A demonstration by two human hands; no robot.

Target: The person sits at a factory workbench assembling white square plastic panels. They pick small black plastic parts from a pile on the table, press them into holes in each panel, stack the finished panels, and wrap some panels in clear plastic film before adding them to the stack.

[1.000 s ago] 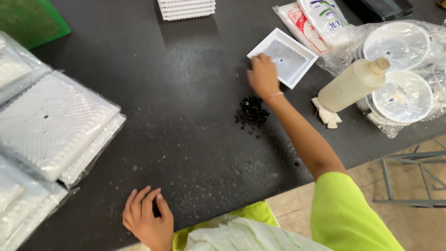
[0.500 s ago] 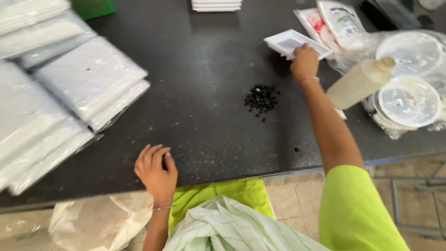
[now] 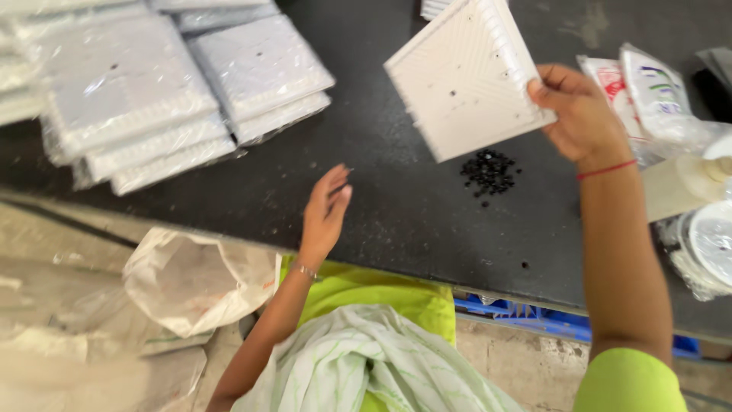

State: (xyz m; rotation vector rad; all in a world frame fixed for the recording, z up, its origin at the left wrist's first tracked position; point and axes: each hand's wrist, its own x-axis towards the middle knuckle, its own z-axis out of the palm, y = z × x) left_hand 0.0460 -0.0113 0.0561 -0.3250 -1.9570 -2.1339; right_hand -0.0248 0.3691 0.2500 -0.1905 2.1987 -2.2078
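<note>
White tray [image 3: 467,76]: a square, ribbed plastic tray held up off the bench in the upper middle of the frame, tilted on one corner so it reads as a diamond, its flat face turned toward you.
Right hand [image 3: 581,114]: your fingers are clamped on the tray's right-hand corner, thumb on the near face; the tray lies to the left of this hand and slightly above it.
Left hand [image 3: 326,214]: fingers spread and holding nothing, hovering over the bench edge at middle left, well apart from the tray; the right hand is plainly the nearer one.
Black beads [image 3: 489,172]: a small loose heap on the bench, just below the tray's lower corner and left of your right wrist, with a few strays scattered around it.
Bench [image 3: 396,198]: dark, matt, slightly speckled top.
Wrapped tray stacks [image 3: 183,91]: film-wrapped bundles fill the upper left.
Packets and lidded tubs [image 3: 663,99]: crowd the right edge, near your right forearm.
Room: open bench lies between your two hands.
Below the bench: a white plastic bag [image 3: 198,278] at lower left, a blue crate [image 3: 534,319] under the edge.
</note>
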